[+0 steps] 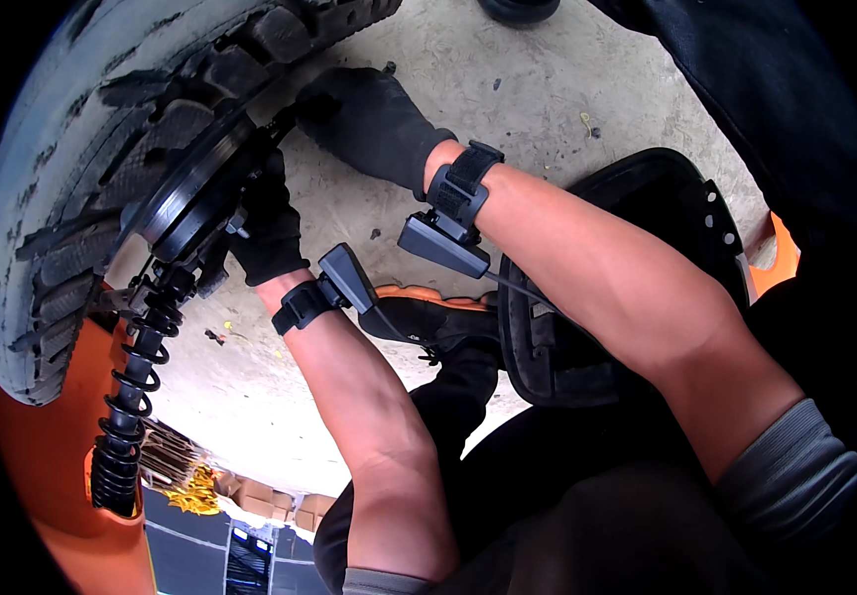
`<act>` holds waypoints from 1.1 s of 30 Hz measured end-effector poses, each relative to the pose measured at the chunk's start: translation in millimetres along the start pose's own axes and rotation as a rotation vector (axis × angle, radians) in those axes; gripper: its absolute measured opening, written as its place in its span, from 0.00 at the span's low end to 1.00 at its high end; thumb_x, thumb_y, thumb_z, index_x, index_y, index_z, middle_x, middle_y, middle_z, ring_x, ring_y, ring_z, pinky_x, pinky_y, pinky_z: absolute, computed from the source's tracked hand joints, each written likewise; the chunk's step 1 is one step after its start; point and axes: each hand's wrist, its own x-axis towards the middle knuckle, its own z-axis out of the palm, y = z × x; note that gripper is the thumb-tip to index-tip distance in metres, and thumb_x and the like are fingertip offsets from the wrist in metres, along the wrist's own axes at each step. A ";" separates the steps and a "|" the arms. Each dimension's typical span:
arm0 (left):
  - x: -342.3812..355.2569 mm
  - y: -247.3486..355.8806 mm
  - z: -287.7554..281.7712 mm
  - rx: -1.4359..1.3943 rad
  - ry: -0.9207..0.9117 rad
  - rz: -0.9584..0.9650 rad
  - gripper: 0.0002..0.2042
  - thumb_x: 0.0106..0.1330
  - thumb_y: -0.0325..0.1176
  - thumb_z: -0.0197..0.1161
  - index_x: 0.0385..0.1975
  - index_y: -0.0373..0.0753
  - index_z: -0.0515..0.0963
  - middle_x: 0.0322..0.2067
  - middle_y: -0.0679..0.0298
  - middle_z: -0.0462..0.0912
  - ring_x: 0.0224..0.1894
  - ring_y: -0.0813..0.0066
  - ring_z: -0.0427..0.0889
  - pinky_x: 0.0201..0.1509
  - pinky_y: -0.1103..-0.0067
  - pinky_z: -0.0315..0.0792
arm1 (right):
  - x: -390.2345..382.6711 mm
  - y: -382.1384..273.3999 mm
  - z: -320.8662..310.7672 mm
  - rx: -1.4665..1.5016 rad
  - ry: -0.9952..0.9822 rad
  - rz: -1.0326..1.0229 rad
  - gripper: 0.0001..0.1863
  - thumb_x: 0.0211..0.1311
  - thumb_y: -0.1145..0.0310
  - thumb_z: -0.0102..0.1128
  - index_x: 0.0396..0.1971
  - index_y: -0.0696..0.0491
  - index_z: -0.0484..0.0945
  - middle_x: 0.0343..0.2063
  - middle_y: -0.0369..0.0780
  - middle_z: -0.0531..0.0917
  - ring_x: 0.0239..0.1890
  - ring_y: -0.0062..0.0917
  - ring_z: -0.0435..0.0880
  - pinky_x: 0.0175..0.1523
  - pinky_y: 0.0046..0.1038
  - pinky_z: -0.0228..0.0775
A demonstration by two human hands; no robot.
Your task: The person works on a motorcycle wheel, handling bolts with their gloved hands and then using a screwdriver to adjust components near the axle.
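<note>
A wheel with a chunky-tread tyre fills the left side. On its inner side is a round dark metal hub or brake drum. Below that, a black coil-spring shock absorber runs down to an orange body panel. My left hand, in a black glove, is up against the hub beside a metal bolt; its fingers blend into the dark parts. Just beyond it, my black-gloved right hand is closed at the hub's far edge, around something dark that I cannot make out.
A black padded seat-like piece lies on the concrete floor under my right forearm. My shoe rests between my arms. Another person's dark-clothed leg is at upper right. Cardboard boxes and yellow material sit at lower left.
</note>
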 end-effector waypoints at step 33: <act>8.6 -9.3 26.6 0.411 -0.169 0.111 0.20 0.62 0.31 0.47 0.53 0.29 0.61 0.55 0.50 0.63 0.55 0.64 0.65 0.52 0.74 0.66 | 24.4 11.5 -5.9 -0.259 -0.296 -0.392 0.08 0.52 0.70 0.47 0.21 0.54 0.76 0.17 0.39 0.77 0.23 0.27 0.76 0.31 0.24 0.67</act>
